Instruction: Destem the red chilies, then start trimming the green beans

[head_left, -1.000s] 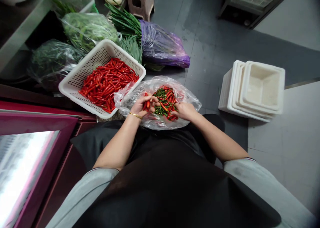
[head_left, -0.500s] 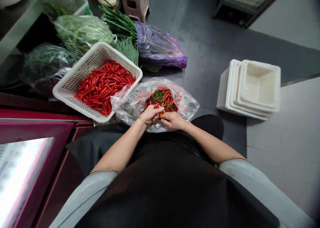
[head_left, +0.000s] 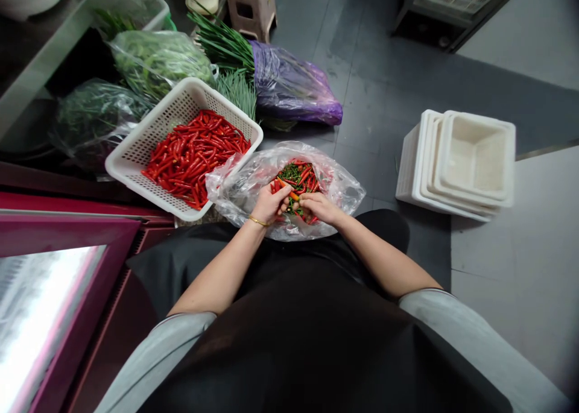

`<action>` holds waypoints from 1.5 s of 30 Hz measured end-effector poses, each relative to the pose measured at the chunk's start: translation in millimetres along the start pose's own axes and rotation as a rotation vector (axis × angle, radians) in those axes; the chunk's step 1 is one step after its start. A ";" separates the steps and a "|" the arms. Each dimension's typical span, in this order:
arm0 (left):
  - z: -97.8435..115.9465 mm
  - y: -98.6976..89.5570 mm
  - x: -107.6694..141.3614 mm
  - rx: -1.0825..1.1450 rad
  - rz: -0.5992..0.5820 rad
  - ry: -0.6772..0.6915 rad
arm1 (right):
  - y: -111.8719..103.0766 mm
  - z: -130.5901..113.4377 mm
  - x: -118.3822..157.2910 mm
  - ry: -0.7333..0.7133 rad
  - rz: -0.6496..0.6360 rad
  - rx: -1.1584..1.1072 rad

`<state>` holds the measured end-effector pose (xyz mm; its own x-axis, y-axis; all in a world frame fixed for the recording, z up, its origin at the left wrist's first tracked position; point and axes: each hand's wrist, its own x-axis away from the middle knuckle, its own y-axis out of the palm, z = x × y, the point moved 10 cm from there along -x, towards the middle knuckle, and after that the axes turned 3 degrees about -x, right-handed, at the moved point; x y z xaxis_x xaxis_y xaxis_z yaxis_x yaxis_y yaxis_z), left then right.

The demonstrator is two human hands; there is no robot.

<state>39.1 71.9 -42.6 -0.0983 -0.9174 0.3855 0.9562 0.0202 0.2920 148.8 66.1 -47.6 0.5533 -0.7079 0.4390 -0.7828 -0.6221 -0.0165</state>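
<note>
An open clear plastic bag [head_left: 244,187] lies in front of me, with red chilies and green stems [head_left: 307,175] inside. Over its near side, my left hand [head_left: 270,203], with a gold bracelet at the wrist, is closed on red and orange chilies [head_left: 288,189]. My right hand [head_left: 319,208] is beside it, its thumb and fingers pinched at the stem end of an orange chili. A white perforated basket [head_left: 181,90] of loose red chilies [head_left: 196,157] stands to the left, its right corner touching the bag.
Bagged greens [head_left: 163,60] and a purple bag [head_left: 296,87] of long green stalks lie behind the basket. A stool [head_left: 251,6] stands farther back. Stacked white baskets [head_left: 474,160] are on the floor at right. A maroon-framed unit [head_left: 117,238] is at left.
My hands have tilted up slightly over the bag, and the orange chili now lies slanted between them. The whole view has shifted a little, so surroundings appear farther right.
</note>
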 end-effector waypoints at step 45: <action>-40.1 25.7 4.7 -0.040 -0.230 -0.294 | -18.2 -56.8 10.1 -0.347 0.445 0.833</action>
<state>74.3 52.1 -68.4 -0.3817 -0.7426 0.5504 0.9091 -0.1942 0.3685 152.5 89.3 8.2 0.4153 -0.9086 -0.0437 -0.5637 -0.2193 -0.7964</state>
